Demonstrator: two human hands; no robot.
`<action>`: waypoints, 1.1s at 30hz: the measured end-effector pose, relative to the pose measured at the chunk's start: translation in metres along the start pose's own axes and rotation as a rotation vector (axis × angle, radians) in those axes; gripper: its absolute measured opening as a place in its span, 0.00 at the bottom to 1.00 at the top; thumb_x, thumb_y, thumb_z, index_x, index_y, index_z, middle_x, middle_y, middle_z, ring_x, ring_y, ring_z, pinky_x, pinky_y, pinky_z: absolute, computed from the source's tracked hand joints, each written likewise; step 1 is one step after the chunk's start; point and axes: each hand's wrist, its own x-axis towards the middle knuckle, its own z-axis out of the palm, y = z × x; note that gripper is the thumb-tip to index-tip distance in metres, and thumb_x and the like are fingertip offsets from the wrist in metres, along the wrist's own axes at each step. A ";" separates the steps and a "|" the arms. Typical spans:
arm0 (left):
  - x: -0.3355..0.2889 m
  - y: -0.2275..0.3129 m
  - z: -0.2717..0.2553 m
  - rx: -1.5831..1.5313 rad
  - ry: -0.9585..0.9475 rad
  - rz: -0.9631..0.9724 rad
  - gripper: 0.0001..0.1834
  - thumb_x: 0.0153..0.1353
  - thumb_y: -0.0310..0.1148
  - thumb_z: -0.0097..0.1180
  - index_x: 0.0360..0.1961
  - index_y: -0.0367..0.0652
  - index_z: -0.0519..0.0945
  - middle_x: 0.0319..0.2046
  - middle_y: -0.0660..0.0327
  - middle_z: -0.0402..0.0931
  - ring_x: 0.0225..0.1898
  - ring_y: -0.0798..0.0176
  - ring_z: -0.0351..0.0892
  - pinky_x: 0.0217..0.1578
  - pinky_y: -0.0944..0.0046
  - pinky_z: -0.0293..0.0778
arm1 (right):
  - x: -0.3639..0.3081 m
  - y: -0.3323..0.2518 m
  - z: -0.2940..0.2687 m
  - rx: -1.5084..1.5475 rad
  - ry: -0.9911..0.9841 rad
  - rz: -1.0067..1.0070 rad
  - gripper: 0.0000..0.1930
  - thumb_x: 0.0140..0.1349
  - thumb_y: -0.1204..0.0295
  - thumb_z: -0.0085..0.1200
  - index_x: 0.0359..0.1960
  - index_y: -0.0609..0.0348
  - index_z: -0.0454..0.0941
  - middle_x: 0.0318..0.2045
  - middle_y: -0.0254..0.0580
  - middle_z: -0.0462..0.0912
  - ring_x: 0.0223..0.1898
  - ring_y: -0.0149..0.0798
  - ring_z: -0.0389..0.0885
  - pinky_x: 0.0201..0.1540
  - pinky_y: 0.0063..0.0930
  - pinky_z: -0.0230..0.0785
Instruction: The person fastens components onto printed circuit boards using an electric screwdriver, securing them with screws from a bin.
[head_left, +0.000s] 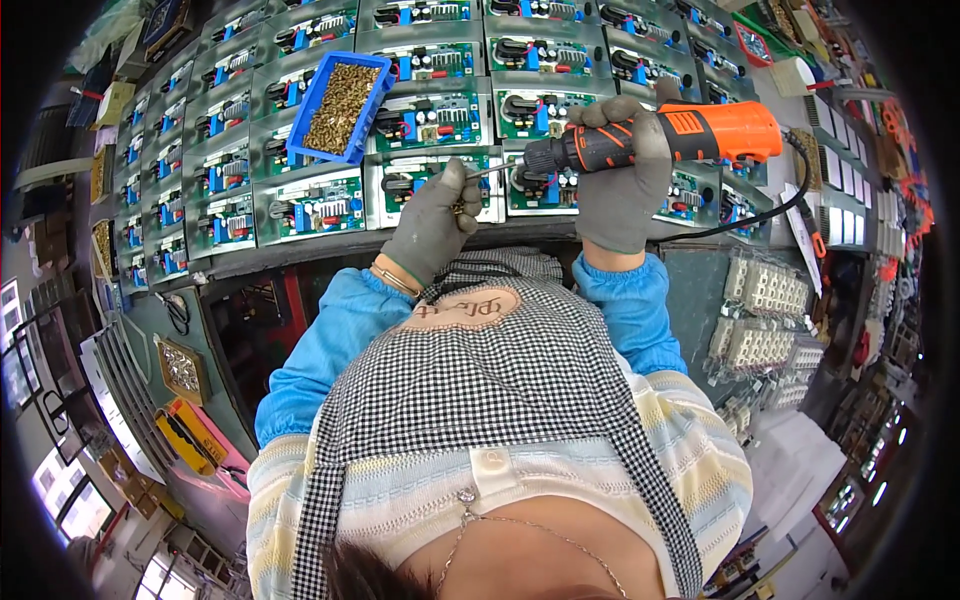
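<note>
My right hand (628, 180), in a grey glove, wraps round an orange and black electric screwdriver (690, 135) lying sideways, its bit pointing left. The bit's tip reaches the fingers of my left hand (432, 222), also gloved in grey. Those fingers are pinched together, with small brass-coloured screws (460, 208) showing between them. Below both hands are green circuit boards (325, 205) in metal trays, carrying blue, black and red parts. A blue bin (300, 130) full of small brass-coloured screws rests on the boards to the left of my hands.
Rows of similar boards (425, 62) spread over the bench. A black cord (770, 212) trails from the screwdriver's right end. Bagged white parts (765, 290) lie at right; scissors (177, 312) and a small tray of metal pieces (180, 370) sit at left.
</note>
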 end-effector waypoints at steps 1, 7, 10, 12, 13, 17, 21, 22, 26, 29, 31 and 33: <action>-0.002 0.001 0.000 0.020 0.003 0.000 0.22 0.72 0.51 0.47 0.45 0.40 0.74 0.32 0.67 0.70 0.31 0.73 0.67 0.28 0.76 0.67 | -0.002 0.003 -0.001 -0.016 0.044 0.001 0.37 0.61 0.69 0.54 0.69 0.61 0.47 0.32 0.44 0.81 0.34 0.42 0.83 0.46 0.47 0.79; -0.017 0.029 -0.022 0.574 0.236 0.169 0.21 0.72 0.44 0.46 0.53 0.36 0.78 0.35 0.66 0.75 0.33 0.72 0.71 0.34 0.73 0.70 | -0.025 0.001 0.002 -0.320 0.010 0.038 0.16 0.60 0.70 0.54 0.48 0.65 0.74 0.30 0.44 0.81 0.33 0.42 0.84 0.44 0.42 0.78; -0.019 0.048 -0.026 1.089 0.248 0.317 0.18 0.66 0.41 0.53 0.51 0.43 0.81 0.36 0.59 0.79 0.36 0.61 0.79 0.35 0.63 0.73 | -0.044 0.007 0.002 -0.383 -0.025 0.107 0.18 0.59 0.75 0.54 0.50 0.67 0.66 0.31 0.43 0.81 0.34 0.41 0.84 0.44 0.39 0.78; -0.026 0.062 -0.005 1.823 0.249 0.459 0.16 0.58 0.39 0.59 0.46 0.49 0.83 0.37 0.53 0.80 0.40 0.49 0.81 0.41 0.53 0.75 | -0.055 0.017 -0.004 -0.430 -0.106 0.099 0.37 0.58 0.80 0.55 0.68 0.69 0.50 0.33 0.43 0.81 0.35 0.41 0.84 0.43 0.40 0.79; -0.024 0.064 -0.009 1.822 0.243 0.458 0.16 0.58 0.39 0.59 0.46 0.49 0.83 0.37 0.53 0.80 0.40 0.49 0.81 0.41 0.53 0.75 | -0.060 0.019 0.000 -0.434 -0.103 0.098 0.37 0.58 0.80 0.55 0.68 0.69 0.50 0.33 0.43 0.81 0.35 0.41 0.84 0.43 0.40 0.79; -0.002 0.066 -0.035 2.414 0.185 0.500 0.07 0.55 0.30 0.58 0.35 0.46 0.84 0.34 0.55 0.81 0.40 0.51 0.83 0.39 0.54 0.79 | -0.072 0.024 0.007 -0.492 -0.082 0.054 0.40 0.57 0.80 0.57 0.69 0.67 0.49 0.34 0.42 0.81 0.37 0.41 0.84 0.46 0.41 0.79; 0.008 0.076 -0.045 2.495 0.003 0.507 0.05 0.55 0.28 0.57 0.30 0.45 0.85 0.35 0.54 0.82 0.39 0.51 0.84 0.37 0.54 0.79 | -0.078 0.022 0.012 -0.559 -0.045 0.015 0.40 0.57 0.79 0.58 0.70 0.64 0.49 0.34 0.42 0.81 0.37 0.41 0.83 0.47 0.43 0.78; 0.009 0.079 -0.046 2.498 -0.059 0.519 0.05 0.54 0.28 0.57 0.28 0.45 0.85 0.35 0.54 0.82 0.38 0.50 0.84 0.37 0.54 0.79 | -0.080 0.022 0.014 -0.492 -0.029 0.012 0.40 0.57 0.79 0.58 0.70 0.64 0.48 0.35 0.42 0.81 0.37 0.42 0.83 0.47 0.43 0.77; 0.008 0.089 -0.049 2.433 -0.149 0.536 0.05 0.54 0.29 0.57 0.29 0.44 0.85 0.34 0.53 0.82 0.38 0.49 0.83 0.37 0.53 0.79 | -0.083 0.019 0.018 -0.523 0.003 -0.066 0.40 0.57 0.78 0.57 0.70 0.65 0.48 0.35 0.43 0.82 0.37 0.42 0.83 0.47 0.44 0.77; 0.006 0.093 -0.048 2.387 -0.214 0.587 0.06 0.54 0.30 0.56 0.29 0.44 0.85 0.34 0.53 0.82 0.37 0.49 0.83 0.38 0.51 0.78 | -0.085 0.017 0.025 -0.535 0.025 -0.133 0.41 0.57 0.77 0.58 0.70 0.66 0.47 0.35 0.43 0.82 0.37 0.42 0.83 0.46 0.44 0.77; 0.008 0.091 -0.050 2.400 -0.217 0.570 0.06 0.54 0.31 0.56 0.29 0.44 0.85 0.34 0.53 0.82 0.37 0.48 0.83 0.38 0.51 0.78 | -0.087 0.017 0.029 -0.534 0.063 -0.126 0.41 0.57 0.76 0.58 0.70 0.66 0.47 0.35 0.43 0.82 0.37 0.41 0.83 0.47 0.45 0.78; 0.011 0.093 -0.050 2.408 -0.235 0.546 0.07 0.54 0.31 0.56 0.29 0.43 0.85 0.34 0.53 0.82 0.38 0.48 0.83 0.39 0.51 0.78 | -0.090 0.019 0.030 -0.548 0.077 -0.128 0.42 0.57 0.76 0.58 0.70 0.66 0.47 0.35 0.43 0.82 0.37 0.40 0.82 0.48 0.45 0.78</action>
